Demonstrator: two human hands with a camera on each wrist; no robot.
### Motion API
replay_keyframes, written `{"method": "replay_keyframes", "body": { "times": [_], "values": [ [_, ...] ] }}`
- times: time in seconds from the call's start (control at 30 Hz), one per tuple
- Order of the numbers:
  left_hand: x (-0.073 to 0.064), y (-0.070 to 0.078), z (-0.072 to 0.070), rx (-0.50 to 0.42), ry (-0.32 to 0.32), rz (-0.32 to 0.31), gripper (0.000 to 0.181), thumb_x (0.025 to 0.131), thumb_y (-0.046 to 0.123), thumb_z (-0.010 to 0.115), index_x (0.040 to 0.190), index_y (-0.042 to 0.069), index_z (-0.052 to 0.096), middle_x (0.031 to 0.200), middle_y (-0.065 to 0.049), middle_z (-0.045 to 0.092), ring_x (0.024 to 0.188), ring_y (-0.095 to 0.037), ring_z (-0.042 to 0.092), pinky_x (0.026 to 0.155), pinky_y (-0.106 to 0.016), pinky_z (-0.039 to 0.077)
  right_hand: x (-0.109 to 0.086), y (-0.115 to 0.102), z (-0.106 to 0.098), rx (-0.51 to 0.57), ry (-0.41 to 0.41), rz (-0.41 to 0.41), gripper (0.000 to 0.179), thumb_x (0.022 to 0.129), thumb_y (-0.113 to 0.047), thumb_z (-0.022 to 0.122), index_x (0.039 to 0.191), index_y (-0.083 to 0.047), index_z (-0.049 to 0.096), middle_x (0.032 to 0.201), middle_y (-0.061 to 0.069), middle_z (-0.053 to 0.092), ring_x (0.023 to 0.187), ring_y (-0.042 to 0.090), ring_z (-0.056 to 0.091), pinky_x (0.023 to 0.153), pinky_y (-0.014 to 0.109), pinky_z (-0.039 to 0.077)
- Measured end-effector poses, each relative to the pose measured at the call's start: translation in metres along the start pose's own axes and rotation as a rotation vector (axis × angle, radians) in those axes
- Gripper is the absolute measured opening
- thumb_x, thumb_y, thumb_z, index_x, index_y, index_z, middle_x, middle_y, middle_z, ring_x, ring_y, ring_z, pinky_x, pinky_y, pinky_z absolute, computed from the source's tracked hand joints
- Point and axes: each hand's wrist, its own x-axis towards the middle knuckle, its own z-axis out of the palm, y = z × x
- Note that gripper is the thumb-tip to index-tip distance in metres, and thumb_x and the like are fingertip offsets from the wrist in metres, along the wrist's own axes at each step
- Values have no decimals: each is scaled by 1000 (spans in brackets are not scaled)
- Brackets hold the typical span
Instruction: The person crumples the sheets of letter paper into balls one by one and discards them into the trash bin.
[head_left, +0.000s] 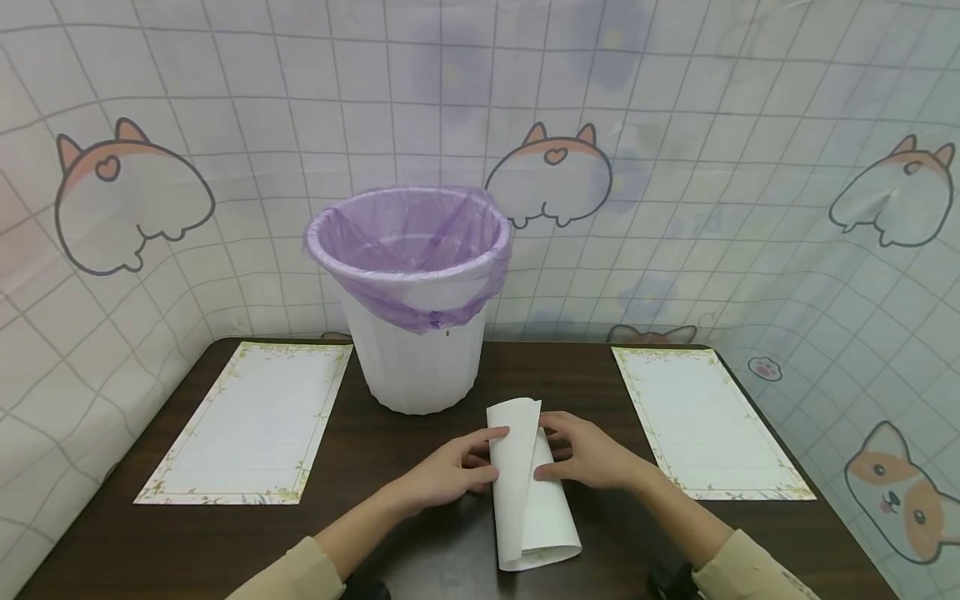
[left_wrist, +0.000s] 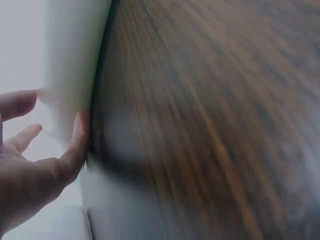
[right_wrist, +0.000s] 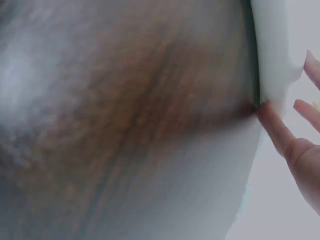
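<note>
A white sheet of paper (head_left: 513, 492), curled into a loose flattened tube with one edge overlapping the other, lies on the dark table between both hands. My left hand (head_left: 457, 467) holds its left side, with the index fingertip on top and the thumb lower on the edge. On the opposite side, my right hand (head_left: 588, 450) holds the roll, its thumb on the paper and its fingers towards the far end. Each wrist view shows one thumb against the curved paper (left_wrist: 70, 55) just above the wood. Some fingertips are hidden behind the roll.
A white bin (head_left: 420, 367) with a purple liner stands behind the roll. One flat sheet with a floral border (head_left: 247, 425) lies at the left, and another bordered sheet (head_left: 708, 421) at the right. A gridded cloth (head_left: 675, 208) with cartoon dogs hangs around the table (head_left: 360, 492).
</note>
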Motion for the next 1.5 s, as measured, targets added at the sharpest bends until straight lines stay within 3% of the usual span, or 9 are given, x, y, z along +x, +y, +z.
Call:
{"method": "replay_keyframes", "body": {
  "times": [0.17,0.37,0.47,0.83,1.1,1.27,1.5],
  "values": [
    [3,-1,5,4,32,-11,62,101,18,68,157,12,42,141,-21,50,116,-32,61,87,-45,58,-3,0,-2,90,0,46,66,93,-16,79,148,1,46,142,21,51,116,38,64,86,38,58],
    [6,1,7,-154,25,-55,74,98,20,74,160,9,34,145,-24,43,113,-34,63,85,-49,58,-7,3,-6,209,-24,58,61,101,-13,68,152,3,40,144,25,52,120,37,63,93,45,55],
    [7,4,9,-221,36,-74,82,96,18,77,161,9,29,143,-25,43,110,-33,64,85,-50,58,-7,4,-9,279,-51,19,61,102,-9,66,153,5,37,150,27,45,124,40,60,96,43,54],
    [9,8,13,-314,95,-85,94,94,22,79,165,17,17,137,-29,39,105,-36,64,84,-52,58,-6,16,-11,513,-121,-180,77,94,13,65,158,8,23,161,32,24,137,54,40,105,42,47],
    [11,7,11,-367,96,-89,97,94,30,78,165,19,13,139,-28,44,114,-34,61,89,-51,56,-8,8,-13,557,-144,-203,82,92,13,67,159,8,19,163,28,21,143,42,39,106,46,46],
    [10,8,8,-421,116,-88,97,95,26,78,165,19,13,139,-28,47,115,-34,62,92,-52,54,-9,6,-16,540,-207,-246,87,89,11,72,160,2,23,166,21,19,148,39,30,108,50,44],
    [8,10,6,-448,121,-52,96,94,22,78,165,18,14,139,-26,51,117,-34,62,97,-51,52,-11,0,-18,470,-290,-275,101,86,-2,82,164,-6,17,171,12,2,153,32,18,112,50,39]
  ]
}}
